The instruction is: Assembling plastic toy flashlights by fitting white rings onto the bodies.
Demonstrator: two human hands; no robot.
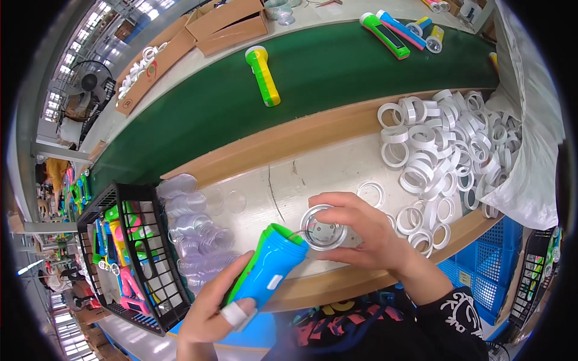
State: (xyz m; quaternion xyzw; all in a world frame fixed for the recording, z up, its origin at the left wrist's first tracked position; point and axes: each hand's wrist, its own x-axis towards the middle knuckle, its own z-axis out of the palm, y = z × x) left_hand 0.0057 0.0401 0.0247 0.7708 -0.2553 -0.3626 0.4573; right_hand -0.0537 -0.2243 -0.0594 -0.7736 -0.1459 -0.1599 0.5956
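My left hand (208, 310) is wrapped round a blue and green flashlight body (268, 265), tilted with its open threaded end up and to the right. White tape circles one of the fingers. Between the fingers and thumb of my right hand (376, 237) is a round silvery reflector (325, 233), its face turned up. Thin wires (296, 233) run from the reflector into the body's open end. The two parts are close together but not joined at the rim. Both are held above the pale work tray (325, 165).
White plastic rings (424, 144) are heaped at the right, clear discs (198, 231) at the left. A black basket (129, 253) of flashlights stands far left. Beyond the tray's cardboard edge, a green conveyor belt (319, 72) carries a yellow-green flashlight (263, 77) and several others. Cardboard boxes (226, 24) stand behind.
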